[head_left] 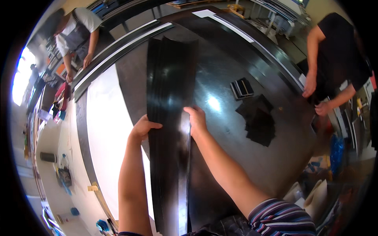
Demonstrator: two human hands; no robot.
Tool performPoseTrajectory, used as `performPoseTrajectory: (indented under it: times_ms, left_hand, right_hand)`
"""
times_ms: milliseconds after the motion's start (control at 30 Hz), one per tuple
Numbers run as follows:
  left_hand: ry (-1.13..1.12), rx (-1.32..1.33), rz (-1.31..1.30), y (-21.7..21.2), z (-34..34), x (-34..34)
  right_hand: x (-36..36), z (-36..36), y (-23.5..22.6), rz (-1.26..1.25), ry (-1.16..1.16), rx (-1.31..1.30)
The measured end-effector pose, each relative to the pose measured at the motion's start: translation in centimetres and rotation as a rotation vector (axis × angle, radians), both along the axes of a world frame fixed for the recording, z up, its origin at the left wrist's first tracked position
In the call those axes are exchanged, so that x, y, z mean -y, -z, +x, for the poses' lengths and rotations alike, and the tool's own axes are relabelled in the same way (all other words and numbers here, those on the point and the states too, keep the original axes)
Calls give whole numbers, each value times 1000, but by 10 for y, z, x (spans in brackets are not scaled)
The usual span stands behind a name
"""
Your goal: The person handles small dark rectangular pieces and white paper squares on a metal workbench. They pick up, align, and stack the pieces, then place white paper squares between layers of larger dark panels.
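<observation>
A stack of long, glossy black strips (170, 86) lies lengthwise in front of me, running from my body toward the far side of the dark table (220, 149). My left hand (144, 127) grips its left edge, thumb on top and fingers out of sight at the side. On the opposite edge, my right hand (195, 119) holds the stack with the thumb laid over the top. Beneath and to the left is a large white sheet (104, 129). Right of the stack are loose dark square pieces (258, 122) and a small bundle of dark and pale pieces (241, 88).
A person (78, 35) at the far left handles long dark strips with white edges (122, 51). At the far right, another person in black (338, 59) stands by a long white-edged strip (252, 37). A pale side counter (69, 137) holds small items. Blue plastic (336, 153) sits at lower right.
</observation>
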State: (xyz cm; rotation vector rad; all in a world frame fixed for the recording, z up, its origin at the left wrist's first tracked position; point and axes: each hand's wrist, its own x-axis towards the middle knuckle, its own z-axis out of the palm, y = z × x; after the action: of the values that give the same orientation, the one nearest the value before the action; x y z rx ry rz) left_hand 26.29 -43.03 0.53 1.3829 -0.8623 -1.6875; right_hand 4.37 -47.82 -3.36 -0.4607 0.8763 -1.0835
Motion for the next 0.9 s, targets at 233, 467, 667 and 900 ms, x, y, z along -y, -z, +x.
performPoseTrajectory:
  times_ms: [233, 467, 667, 900]
  left_hand:
    - [69, 378, -204, -133, -48, 3]
    - [481, 421, -294, -208, -86, -14]
    - [862, 579, -176, -170, -142, -50]
    - [1116, 723, -149, -50, -217, -135]
  right_hand:
    - [-13, -19, -80, 84, 167, 4]
    - [-87, -96, -120, 25, 13, 634]
    - [-241, -154, -77, 291, 43, 437]
    - [-379, -192, -31, 574, 22, 500]
